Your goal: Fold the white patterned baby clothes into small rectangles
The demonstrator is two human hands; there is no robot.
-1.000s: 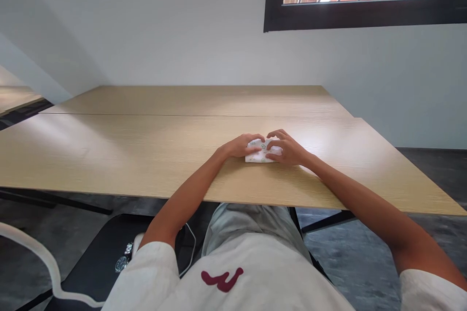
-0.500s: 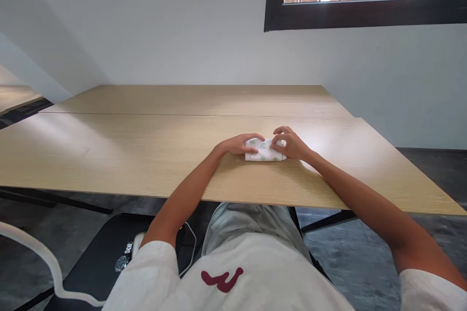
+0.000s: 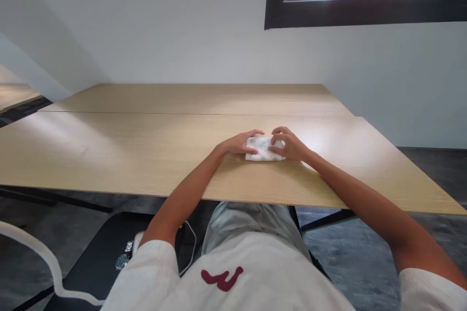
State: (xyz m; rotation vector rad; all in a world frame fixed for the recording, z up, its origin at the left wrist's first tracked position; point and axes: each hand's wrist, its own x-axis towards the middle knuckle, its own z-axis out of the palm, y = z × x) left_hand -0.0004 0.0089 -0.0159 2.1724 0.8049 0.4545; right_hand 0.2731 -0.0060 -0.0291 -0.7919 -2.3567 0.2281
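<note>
A small white bundle [image 3: 263,149] with a faint coloured print lies on the table in front of me, folded or rolled into an oblong. It looks soft, like cloth or a diaper; its exact kind I cannot make out. My left hand [image 3: 245,143] grips its left end, thumb along the near side and fingers over the far side. At the right end, my right hand [image 3: 287,144] has thumb and index finger curled onto the bundle, with the other fingers bent above it.
The pale wooden table [image 3: 127,150] has a seam across it and meets a grey wall. A dark-framed window [image 3: 365,12] is at upper right. On a black chair [image 3: 95,257] to my left lies a wristwatch [image 3: 123,258]. A white curved tube [image 3: 40,250] is at lower left.
My left fingers have lifted slightly at the bundle's far edge. The right fingers have shifted a little to the left over its end, and the bundle stays in place.
</note>
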